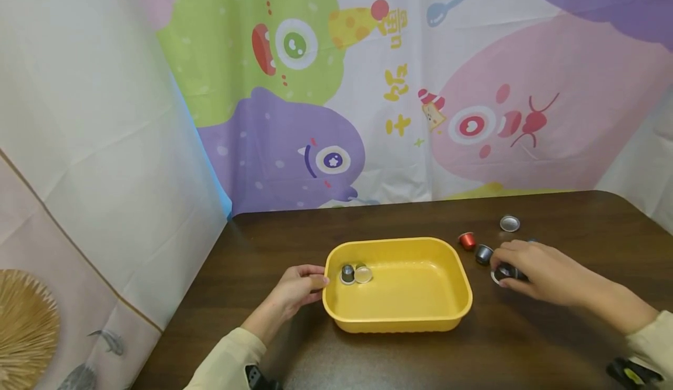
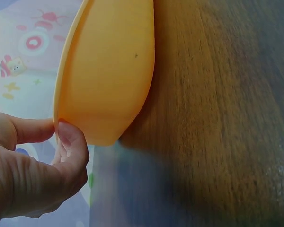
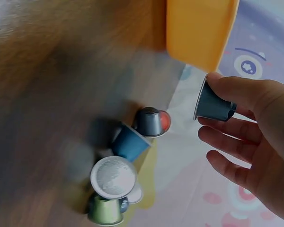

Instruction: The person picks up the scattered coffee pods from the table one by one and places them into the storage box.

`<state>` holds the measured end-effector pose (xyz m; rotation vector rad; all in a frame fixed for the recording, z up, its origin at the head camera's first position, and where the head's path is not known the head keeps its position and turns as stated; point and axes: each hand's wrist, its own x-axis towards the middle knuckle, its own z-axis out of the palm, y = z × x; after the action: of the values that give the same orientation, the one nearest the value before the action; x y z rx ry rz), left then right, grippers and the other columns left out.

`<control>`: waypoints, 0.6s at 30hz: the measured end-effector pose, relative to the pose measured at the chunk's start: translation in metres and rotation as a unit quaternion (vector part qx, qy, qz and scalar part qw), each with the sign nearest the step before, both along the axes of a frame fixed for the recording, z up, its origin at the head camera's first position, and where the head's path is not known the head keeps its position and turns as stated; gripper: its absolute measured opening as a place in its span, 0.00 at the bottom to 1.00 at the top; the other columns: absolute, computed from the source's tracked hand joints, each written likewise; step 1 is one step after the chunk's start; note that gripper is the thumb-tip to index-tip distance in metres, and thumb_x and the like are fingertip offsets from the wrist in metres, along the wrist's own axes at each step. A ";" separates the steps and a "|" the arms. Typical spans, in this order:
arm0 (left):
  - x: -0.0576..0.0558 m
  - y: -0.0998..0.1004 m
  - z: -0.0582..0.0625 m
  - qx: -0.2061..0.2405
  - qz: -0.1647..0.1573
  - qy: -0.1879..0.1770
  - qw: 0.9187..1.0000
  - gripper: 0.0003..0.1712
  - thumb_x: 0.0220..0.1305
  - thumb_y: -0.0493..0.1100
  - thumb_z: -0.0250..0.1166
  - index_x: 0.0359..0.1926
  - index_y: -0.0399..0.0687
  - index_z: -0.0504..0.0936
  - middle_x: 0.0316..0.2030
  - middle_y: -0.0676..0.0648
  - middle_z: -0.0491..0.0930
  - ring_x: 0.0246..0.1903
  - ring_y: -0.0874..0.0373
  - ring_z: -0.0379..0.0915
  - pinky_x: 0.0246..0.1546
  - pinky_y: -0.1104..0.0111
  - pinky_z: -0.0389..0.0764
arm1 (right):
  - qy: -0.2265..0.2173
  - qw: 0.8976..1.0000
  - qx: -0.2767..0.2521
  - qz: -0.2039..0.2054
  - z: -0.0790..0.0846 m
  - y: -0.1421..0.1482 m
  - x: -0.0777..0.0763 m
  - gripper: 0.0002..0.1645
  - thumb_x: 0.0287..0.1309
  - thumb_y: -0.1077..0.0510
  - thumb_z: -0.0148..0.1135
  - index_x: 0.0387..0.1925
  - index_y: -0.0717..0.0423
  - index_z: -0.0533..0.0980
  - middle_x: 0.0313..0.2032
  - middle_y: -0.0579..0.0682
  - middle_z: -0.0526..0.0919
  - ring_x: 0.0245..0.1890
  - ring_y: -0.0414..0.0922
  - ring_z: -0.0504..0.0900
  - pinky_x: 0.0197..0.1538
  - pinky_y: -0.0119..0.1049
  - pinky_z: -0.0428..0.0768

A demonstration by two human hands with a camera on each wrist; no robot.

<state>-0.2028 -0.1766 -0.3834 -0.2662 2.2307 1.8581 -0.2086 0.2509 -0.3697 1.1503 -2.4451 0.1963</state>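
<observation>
A yellow plastic basin [image 1: 396,324] stands on the table. My left hand [image 1: 297,289] pinches its left rim between thumb and fingers, as the left wrist view shows up close on the basin's wall [image 2: 111,71]. Inside, near the left end, sit a dark coffee capsule [image 1: 347,272] and a pale-lidded one [image 1: 363,274]. To the basin's right, my right hand [image 1: 544,270] holds a dark coffee capsule [image 3: 215,103] between thumb and fingers, its rim facing the basin. Whether that capsule touches the table cannot be told.
Around the right hand lie loose capsules: a red one [image 1: 467,240], a dark grey one [image 1: 484,254] and a silver-lidded one [image 1: 509,223]. The right wrist view adds a blue capsule [image 3: 129,143] and a green one [image 3: 105,211]. A cartoon-printed cloth [image 1: 399,162] hangs behind the table.
</observation>
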 end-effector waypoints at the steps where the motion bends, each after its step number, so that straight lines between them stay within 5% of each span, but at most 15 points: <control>1: 0.000 0.000 0.001 0.001 -0.001 0.000 1.000 0.18 0.60 0.30 0.60 0.51 0.26 0.75 0.42 0.38 0.79 0.37 0.57 0.77 0.46 0.59 0.84 | 0.001 1.000 -0.001 0.005 0.002 -0.001 -0.001 0.23 0.33 0.56 0.80 0.33 0.42 0.76 0.31 0.32 0.73 0.30 0.27 0.68 0.29 0.29 0.72; 18: 0.002 0.003 0.000 0.013 -0.027 0.016 0.999 0.19 0.61 0.31 0.59 0.52 0.24 0.73 0.44 0.36 0.81 0.37 0.59 0.77 0.45 0.60 0.83 | -0.011 0.999 0.027 0.026 0.031 -0.030 -0.011 0.19 0.40 0.54 0.77 0.33 0.42 0.75 0.30 0.33 0.72 0.31 0.29 0.66 0.31 0.27 0.72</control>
<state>-0.2006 -0.1739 -0.3832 -0.1709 2.2104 1.8760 -0.2193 0.2204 -0.3388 1.2407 -2.4556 0.1606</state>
